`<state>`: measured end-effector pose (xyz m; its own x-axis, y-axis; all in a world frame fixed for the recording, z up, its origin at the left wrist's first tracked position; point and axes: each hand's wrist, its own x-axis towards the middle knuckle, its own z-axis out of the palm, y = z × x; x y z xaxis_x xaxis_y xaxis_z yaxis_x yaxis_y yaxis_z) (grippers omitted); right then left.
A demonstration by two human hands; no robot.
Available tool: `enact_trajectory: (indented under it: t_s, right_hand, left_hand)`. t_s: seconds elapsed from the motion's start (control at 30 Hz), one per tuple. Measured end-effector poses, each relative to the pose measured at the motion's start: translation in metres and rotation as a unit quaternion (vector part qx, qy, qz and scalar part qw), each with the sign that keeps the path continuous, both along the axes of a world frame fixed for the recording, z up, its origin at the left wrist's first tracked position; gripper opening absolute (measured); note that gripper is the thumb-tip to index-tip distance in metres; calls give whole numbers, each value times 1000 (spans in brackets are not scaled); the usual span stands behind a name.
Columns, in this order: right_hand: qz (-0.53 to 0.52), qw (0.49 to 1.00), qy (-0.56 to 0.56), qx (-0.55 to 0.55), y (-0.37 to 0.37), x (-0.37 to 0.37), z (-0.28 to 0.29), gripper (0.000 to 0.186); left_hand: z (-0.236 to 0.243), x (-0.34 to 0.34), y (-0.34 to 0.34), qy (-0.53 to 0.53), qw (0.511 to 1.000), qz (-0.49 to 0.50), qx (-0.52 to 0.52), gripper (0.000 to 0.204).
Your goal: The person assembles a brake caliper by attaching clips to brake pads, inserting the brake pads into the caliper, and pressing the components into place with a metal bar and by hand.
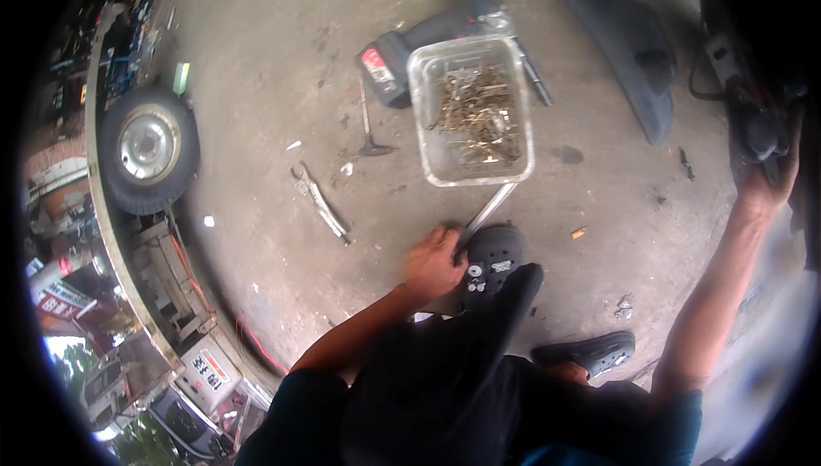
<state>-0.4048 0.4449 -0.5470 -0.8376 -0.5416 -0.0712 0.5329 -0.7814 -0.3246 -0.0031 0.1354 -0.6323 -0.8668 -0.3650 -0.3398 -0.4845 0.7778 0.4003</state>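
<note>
My left hand [434,262] is closed around the near end of a slim metal bar-shaped tool [492,207], beside my dark clog [494,252]. The tool's far end is hidden under a clear plastic tub [417,137] of small metal fasteners [479,111]. At the far right, my right hand [770,182] reaches up and cups a dark rounded part [761,134] on a dark assembly. Shadow hides some of its fingers. Behind the tub lies a cordless power tool [428,32] with a dark battery.
Locking pliers [320,205] and a T-handled tool [369,143] lie on the concrete floor left of the tub. A curved dark plastic panel [629,56] lies to the right. A wheel with a tyre [150,150] stands at the left beside a metal frame [128,282].
</note>
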Motion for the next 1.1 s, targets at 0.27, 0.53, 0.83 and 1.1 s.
enact_trajectory:
  t_s: [0.27,0.53,0.83,1.1]
  right_hand:
    - [66,994,-7,-83,35,-17,-34,39]
    - [-47,993,20,105,15,2,-18,35]
    - [95,994,51,13,-23,18,5,33]
    - [95,991,81,49,-47,27,20,36]
  left_hand:
    - [-18,12,3,31,995,76,52,29]
    - [-17,6,-7,10,1000,-6,20,25]
    - [-7,-3,-8,-41,998,-29,24,27]
    - [-15,4,-9,-21,999,-25,24,25]
